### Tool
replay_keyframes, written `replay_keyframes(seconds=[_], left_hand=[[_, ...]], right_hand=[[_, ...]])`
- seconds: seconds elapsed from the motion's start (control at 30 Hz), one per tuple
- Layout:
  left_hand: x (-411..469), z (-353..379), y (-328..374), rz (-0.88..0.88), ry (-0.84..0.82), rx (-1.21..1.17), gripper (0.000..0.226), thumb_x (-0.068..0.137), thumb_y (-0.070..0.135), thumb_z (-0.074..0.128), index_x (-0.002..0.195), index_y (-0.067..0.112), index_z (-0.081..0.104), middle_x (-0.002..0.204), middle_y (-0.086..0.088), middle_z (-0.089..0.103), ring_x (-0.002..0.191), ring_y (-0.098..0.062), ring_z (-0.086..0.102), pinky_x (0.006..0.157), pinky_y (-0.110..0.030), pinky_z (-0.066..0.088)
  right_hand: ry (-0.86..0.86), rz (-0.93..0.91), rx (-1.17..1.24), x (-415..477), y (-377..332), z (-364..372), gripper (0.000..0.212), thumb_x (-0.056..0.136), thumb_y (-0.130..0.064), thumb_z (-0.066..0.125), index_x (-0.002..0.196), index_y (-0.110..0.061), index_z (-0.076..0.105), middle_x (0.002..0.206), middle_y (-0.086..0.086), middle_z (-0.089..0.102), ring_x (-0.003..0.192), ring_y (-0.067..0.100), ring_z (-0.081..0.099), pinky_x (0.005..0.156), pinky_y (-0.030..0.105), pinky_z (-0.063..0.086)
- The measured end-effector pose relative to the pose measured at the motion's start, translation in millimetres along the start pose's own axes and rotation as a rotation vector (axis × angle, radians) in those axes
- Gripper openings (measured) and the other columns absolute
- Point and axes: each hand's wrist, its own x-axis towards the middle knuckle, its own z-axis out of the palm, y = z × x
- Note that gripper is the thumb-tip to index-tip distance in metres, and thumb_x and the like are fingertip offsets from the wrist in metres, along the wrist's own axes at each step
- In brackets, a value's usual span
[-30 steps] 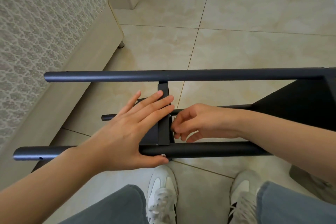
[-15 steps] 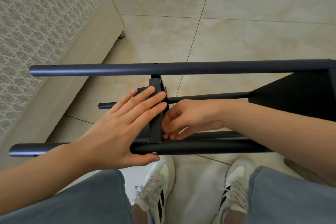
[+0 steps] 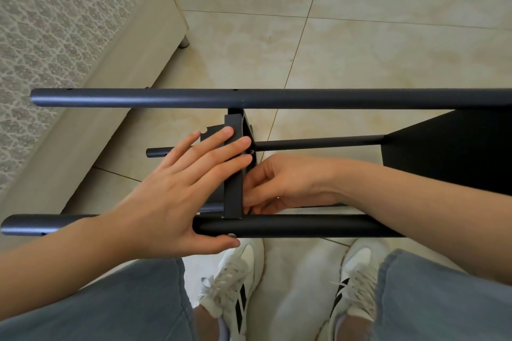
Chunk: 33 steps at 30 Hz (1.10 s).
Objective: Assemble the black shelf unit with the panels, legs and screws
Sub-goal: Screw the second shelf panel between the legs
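Left hand (image 3: 171, 199) stays flat on the upright panel (image 3: 233, 196), fingers straight and slightly apart, thumb under the near leg (image 3: 304, 225). Right hand (image 3: 282, 185) remains curled against the panel's right face; what it pinches cannot be told. The black shelf unit (image 3: 457, 152) lies sideways before the shoes (image 3: 235, 285).

The shelf legs (image 3: 277, 98) are showing a matte blue-black, the panel (image 3: 457, 152) a flat black. The floor tiles (image 3: 388, 36) are gleaming cream with tan marbling. The jeans (image 3: 110, 307) are showing faded blue, the sneakers (image 3: 232, 285) white with black stripes. A grey-white lattice pattern is covering the fabric (image 3: 55, 22) at left.
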Motion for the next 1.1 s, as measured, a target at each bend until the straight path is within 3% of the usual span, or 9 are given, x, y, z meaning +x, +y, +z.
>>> replay_keyframes(seconds=[0.37,0.57,0.8,0.93,1.1], left_hand=[[-0.9,-0.1,-1.0,0.01,-0.005,-0.01,0.096,0.081,0.077,0.054,0.152,0.015,0.036,0.164,0.001,0.023,0.154,-0.022,0.012,0.122,-0.052,0.012],[-0.5,0.3,-1.3,0.016,-0.013,0.011,0.095,0.083,0.079,0.049,0.153,0.016,0.034,0.165,0.001,0.021,0.154,-0.023,0.011,0.122,-0.052,0.011],[-1.1,0.7,-0.6,0.017,-0.02,0.021,0.097,0.082,0.079,0.05,0.153,0.015,0.035,0.165,0.0,0.022,0.154,-0.024,0.011,0.122,-0.053,0.011],[0.2,0.3,-0.9,0.015,-0.024,0.022,0.096,0.082,0.079,0.05,0.153,0.015,0.035,0.165,0.0,0.021,0.155,-0.023,0.01,0.122,-0.052,0.012],[-1.3,0.5,-0.8,0.014,-0.028,0.014,0.096,0.082,0.08,0.049,0.153,0.016,0.035,0.165,0.001,0.02,0.155,-0.023,0.01,0.123,-0.05,0.01]], right_hand=[[-0.005,0.031,-0.005,5.8,3.5,2.2,0.02,0.094,-0.01,0.061,0.11,0.001,0.067,0.097,0.011,0.066,0.091,0.022,0.058,0.084,0.027,0.051],[-0.021,0.05,-0.023,5.7,3.0,1.7,0.009,0.094,-0.013,0.062,0.098,-0.008,0.069,0.086,0.002,0.068,0.083,0.016,0.058,0.071,0.02,0.049],[-0.032,0.071,-0.004,7.0,3.7,4.3,0.008,0.094,-0.013,0.061,0.095,-0.009,0.068,0.084,0.002,0.067,0.084,0.017,0.058,0.077,0.024,0.05],[-0.03,0.089,-0.023,5.1,1.0,1.8,0.011,0.094,-0.015,0.06,0.087,-0.012,0.068,0.079,-0.003,0.069,0.079,0.014,0.056,0.078,0.028,0.043],[-0.04,0.128,-0.03,4.8,1.4,0.8,0.012,0.093,-0.015,0.062,0.083,-0.016,0.071,0.083,-0.002,0.069,0.09,0.017,0.057,0.084,0.035,0.045]])
